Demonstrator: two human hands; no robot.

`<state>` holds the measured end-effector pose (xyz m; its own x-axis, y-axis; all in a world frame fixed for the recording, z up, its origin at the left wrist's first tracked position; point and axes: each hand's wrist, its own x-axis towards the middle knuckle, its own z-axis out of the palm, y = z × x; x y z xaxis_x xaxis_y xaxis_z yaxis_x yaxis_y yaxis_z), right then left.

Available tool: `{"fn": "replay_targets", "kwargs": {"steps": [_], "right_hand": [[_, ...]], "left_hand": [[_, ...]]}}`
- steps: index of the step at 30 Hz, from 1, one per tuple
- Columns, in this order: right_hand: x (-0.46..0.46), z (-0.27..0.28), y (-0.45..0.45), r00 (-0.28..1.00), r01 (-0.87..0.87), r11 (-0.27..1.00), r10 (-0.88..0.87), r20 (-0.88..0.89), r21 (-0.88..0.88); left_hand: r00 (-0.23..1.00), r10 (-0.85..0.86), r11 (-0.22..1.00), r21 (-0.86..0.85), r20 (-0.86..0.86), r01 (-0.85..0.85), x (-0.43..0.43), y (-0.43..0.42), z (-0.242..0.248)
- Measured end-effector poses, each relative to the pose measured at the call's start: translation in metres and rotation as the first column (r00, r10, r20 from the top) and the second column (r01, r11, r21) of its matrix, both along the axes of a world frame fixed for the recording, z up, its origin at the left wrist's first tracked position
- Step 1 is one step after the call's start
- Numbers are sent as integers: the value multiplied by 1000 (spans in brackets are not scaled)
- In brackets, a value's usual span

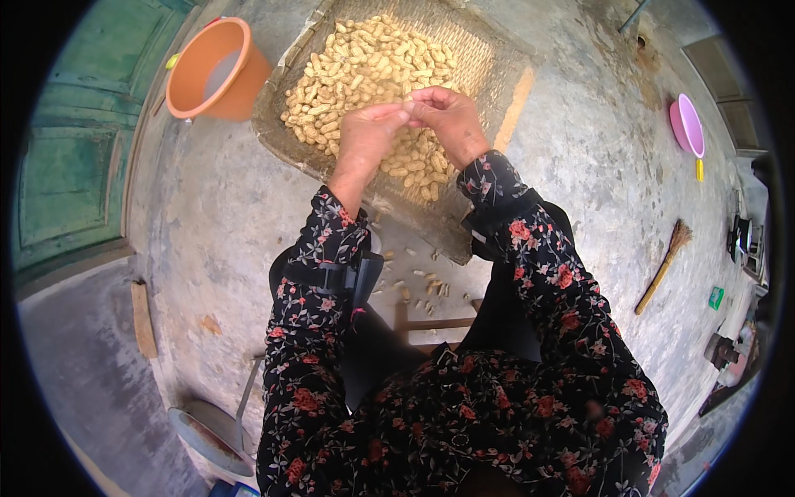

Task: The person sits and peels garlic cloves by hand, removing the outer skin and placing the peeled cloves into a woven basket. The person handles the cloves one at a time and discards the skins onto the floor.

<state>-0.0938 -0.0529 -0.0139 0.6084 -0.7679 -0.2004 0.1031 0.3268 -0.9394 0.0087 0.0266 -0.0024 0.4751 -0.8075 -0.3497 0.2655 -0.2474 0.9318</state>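
Observation:
My left hand and my right hand meet at the fingertips above a heap of unshelled peanuts. Thumbs and forefingers of both are pinched together on what looks like a single peanut, nearly all hidden by the fingers. The heap lies in a shallow woven tray with a worn, raised rim, whose near corner reaches between my knees. Some peanuts lie below my hands, towards the tray's near side. Floral sleeves with dark straps cover both forearms.
An orange plastic bucket stands left of the tray. Loose peanuts or shell pieces lie on the concrete floor beneath. Rightward are a short broom and a pink basin. A metal pan sits at lower left, near a wooden piece.

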Motion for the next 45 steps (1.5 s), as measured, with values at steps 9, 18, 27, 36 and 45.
{"fn": "replay_targets", "kwargs": {"steps": [9,18,27,36,45], "right_hand": [[0,0,1,999,-14,999,12,-49,-48],[-1,2,1,999,-27,1000,27,32,0],[-2,4,-3,995,-90,996,89,-55,-26],[7,0,13,984,171,985,-170,-57,15],[6,-3,8,990,120,989,-125,57,85]], "left_hand": [[999,20,997,-77,39,-17,-5,1,-4],[996,80,978,-196,41,-71,-5,-1,-12],[981,107,962,-267,162,-61,-7,0,-18],[898,216,932,-356,383,-72,-16,-4,-17],[946,219,968,-67,-237,-241,-12,-5,-7]]}}
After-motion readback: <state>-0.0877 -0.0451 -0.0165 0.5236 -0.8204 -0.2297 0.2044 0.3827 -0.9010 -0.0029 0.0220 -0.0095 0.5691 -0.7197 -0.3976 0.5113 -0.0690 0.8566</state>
